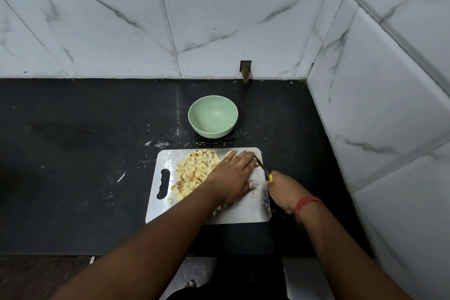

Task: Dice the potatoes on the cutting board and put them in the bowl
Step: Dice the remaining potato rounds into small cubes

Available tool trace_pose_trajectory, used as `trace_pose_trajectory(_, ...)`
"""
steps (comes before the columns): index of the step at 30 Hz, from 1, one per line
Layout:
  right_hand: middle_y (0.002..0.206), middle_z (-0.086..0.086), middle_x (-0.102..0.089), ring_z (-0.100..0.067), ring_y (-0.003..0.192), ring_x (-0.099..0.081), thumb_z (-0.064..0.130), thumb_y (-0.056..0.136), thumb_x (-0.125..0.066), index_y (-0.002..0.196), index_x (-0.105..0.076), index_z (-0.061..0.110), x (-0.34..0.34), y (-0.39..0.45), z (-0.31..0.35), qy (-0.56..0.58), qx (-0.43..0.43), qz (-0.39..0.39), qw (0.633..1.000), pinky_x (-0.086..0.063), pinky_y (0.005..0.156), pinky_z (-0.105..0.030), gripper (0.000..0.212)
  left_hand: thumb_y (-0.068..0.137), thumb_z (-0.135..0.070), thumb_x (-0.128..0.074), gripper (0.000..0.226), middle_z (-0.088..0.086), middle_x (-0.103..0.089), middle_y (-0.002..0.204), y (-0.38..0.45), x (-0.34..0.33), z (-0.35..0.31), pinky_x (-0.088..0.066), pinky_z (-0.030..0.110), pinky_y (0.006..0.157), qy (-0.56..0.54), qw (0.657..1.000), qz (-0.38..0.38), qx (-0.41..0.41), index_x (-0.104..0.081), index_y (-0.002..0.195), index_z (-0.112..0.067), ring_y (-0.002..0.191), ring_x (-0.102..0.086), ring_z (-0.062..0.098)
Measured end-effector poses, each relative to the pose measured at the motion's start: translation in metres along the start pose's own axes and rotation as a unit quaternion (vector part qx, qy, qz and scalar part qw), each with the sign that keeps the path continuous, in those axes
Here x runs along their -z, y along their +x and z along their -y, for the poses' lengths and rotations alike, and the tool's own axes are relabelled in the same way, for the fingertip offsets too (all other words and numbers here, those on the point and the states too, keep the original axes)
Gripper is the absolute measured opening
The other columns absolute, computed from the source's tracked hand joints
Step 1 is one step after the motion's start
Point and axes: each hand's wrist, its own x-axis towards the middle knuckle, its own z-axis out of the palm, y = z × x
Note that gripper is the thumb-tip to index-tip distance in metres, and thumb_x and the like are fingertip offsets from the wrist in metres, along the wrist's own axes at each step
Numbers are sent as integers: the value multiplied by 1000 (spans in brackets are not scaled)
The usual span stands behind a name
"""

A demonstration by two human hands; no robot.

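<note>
Your left hand (232, 173) flat on potato (229, 153) | right hand (283, 189) fingers clamped on knife (264, 170) | slippery, firm: pin it flat | bowl (213, 116) empty

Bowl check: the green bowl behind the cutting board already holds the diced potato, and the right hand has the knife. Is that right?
Not quite. The head view shows the green bowl empty; the diced potato is piled on the cutting board. The rest stands: the bowl is behind the board, and the right hand grips the knife.
</note>
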Motion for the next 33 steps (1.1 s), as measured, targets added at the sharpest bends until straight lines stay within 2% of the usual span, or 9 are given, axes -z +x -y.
trace_pose_trajectory(6, 80, -5, -49, -19, 56, -47, 30, 101, -40, 90, -46, 19, -7, 5, -9, 95, -36, 20, 995, -38, 44, -25, 17, 107, -56, -21, 74, 12, -8, 170, 2, -1, 2, -1, 43, 128, -15, 1000, 12, 12, -10, 163, -9, 157, -3, 26)
trace_pose_trajectory(10, 79, -5, -47, -17, 53, -44, 31, 101, -40, 96, -48, 18, -7, 5, -9, 128, -48, 31, 990, -36, 41, -24, 17, 107, -55, -21, 71, 11, -16, 168, 6, 2, 4, -2, 44, 128, -8, 1000, 2, 5, -16, 162, -11, 156, -7, 27)
trace_pose_trajectory(14, 78, -6, -47, -18, 53, -44, 31, 101, -40, 91, -45, 19, -6, 4, -8, 146, -44, 23, 988, -36, 41, -24, 16, 107, -54, -25, 68, 14, -22, 165, 9, 6, 6, -2, 47, 127, 6, 1000, -4, -2, -23, 160, -10, 155, -12, 30)
trace_pose_trajectory(16, 80, -6, -49, -18, 55, -46, 31, 101, -40, 95, -46, 18, -4, 2, -8, 146, -40, -9, 988, -37, 43, -24, 15, 107, -54, -25, 69, 17, -12, 168, 8, 8, 6, 0, 48, 127, 4, 1000, 9, 1, -20, 161, -11, 156, -7, 31)
trace_pose_trajectory(18, 87, -6, -54, -19, 66, -52, 30, 102, -40, 103, -48, 16, -3, 1, -7, 114, -35, -49, 992, -42, 53, -28, 16, 107, -55, -24, 70, 17, -10, 168, 6, 8, 5, 1, 50, 127, 2, 1000, 22, 5, -17, 161, -12, 156, -6, 31)
trace_pose_trajectory(22, 97, -7, -58, -23, 85, -59, 27, 102, -40, 109, -50, 12, -5, 1, -4, 45, -25, -40, 998, -46, 70, -31, 19, 106, -53, -28, 65, 13, -33, 155, 0, 9, 2, -2, 55, 126, 11, 1000, 0, -1, -28, 158, -15, 149, -22, 29)
trace_pose_trajectory(24, 98, -7, -59, -22, 83, -58, 26, 101, -39, 109, -50, 12, -4, 1, -2, 28, -12, -19, 999, -44, 69, -30, 19, 106, -52, -30, 62, 11, -37, 150, -3, 13, 2, -3, 57, 125, 11, 1000, -9, -4, -32, 157, -16, 146, -27, 28)
trace_pose_trajectory(28, 90, -4, -57, -15, 69, -52, 27, 101, -39, 104, -50, 14, 2, 2, -1, 30, 2, -16, 999, -39, 56, -26, 17, 105, -51, -29, 62, 10, -40, 146, -12, 15, -1, -4, 57, 125, 14, 1000, -11, -12, -33, 156, -16, 142, -31, 29)
trace_pose_trajectory(33, 89, -6, -57, -20, 71, -55, 29, 102, -40, 98, -46, 16, -1, -5, -8, 79, -6, -60, 995, -42, 59, -29, 15, 101, -53, -17, 69, 8, -46, 140, -20, 2, -6, -3, 55, 126, 10, 999, -36, -15, -37, 154, -13, 137, -37, 28)
